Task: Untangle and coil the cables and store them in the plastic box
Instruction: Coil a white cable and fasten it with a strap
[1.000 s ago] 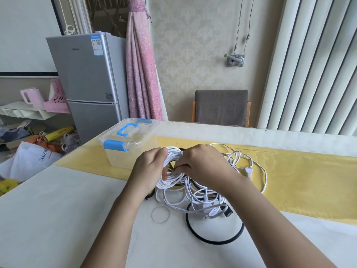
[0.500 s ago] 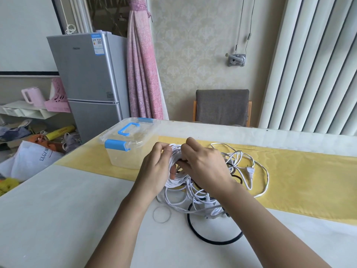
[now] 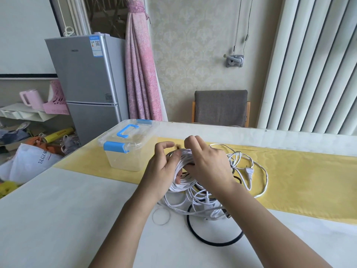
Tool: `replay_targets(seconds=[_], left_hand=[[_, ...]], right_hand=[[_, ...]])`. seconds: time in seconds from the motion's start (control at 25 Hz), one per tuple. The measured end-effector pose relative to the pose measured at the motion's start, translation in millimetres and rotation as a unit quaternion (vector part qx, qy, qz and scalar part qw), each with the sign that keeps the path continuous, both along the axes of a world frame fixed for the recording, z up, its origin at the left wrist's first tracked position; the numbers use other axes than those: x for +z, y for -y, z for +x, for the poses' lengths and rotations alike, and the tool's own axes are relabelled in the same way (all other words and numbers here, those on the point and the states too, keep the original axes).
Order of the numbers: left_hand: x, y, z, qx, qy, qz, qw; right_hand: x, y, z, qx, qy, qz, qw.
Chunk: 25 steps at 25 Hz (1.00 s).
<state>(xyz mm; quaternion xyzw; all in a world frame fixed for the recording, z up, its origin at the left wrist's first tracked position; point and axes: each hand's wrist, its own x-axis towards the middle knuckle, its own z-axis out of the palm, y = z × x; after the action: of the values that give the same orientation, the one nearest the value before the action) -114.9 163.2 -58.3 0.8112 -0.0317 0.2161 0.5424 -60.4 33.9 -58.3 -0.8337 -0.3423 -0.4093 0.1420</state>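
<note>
- The left hand [image 3: 161, 171] wraps round the left side of a coiled bundle of thin white cable [image 3: 183, 158]: thumb and lower fingers curl about the strands, and the bent forefinger stands up clear of them.
- The right hand [image 3: 209, 164] grips the same bundle from the right, fingers hooked over its top and thumb beneath.
- The bundle is held just above the middle of the white table [image 3: 58, 209], over the near edge of a yellow cloth runner [image 3: 309, 180].
- Beneath the hands lies a loose tangle of white cables [image 3: 201, 198]. A white two-pin plug [image 3: 249, 171] rests on the runner to its right.
- A thick black cable loop [image 3: 218, 245] runs from under the tangle toward the table's near edge.
- A thin pale ring [image 3: 152, 216] lies flat just left of the black loop.
- The clear plastic box with blue handle and latch [image 3: 125, 161] stands on the runner near the table's far left corner, lid on, apart from the cables.
</note>
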Motion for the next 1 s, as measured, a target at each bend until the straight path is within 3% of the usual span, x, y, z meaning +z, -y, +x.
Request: replay_targets(seconds=[0.12,0.24,0.36,0.56,0.72,0.8,0.88,1.0], left_hand=[[-2,-1,4,-0.011,-0.01,-0.038,0.999],[-4,-3,4,-0.036,0.032,-0.008,0.999],[-3,-5,1,0.007,0.074,0.011,0.997],[-3,-17,6,0.094,0.065,0.0,0.994],[-6,-16,6,0.087,0.039,-0.002,0.995],[-5,-14,4,0.064,0.027,0.021,0.997],[-2,-14,1,0.024,0.022,0.038,0.999],[1,-10,-3,-0.051,0.025,0.035,0.998]], right_hand=[[1,2,0,-0.002,0.024,0.007,1.0],[5,3,-4,0.002,0.029,0.013,0.999],[15,1,-9,-0.003,-0.011,-0.001,1.0],[48,7,-22,-0.037,-0.103,-0.159,0.981],[63,11,-34,-0.023,-0.097,-0.235,0.967],[69,13,-37,0.051,-0.051,-0.219,0.973],[70,18,-34,0.125,-0.026,-0.137,0.982],[68,28,-19,0.183,-0.115,-0.007,0.976]])
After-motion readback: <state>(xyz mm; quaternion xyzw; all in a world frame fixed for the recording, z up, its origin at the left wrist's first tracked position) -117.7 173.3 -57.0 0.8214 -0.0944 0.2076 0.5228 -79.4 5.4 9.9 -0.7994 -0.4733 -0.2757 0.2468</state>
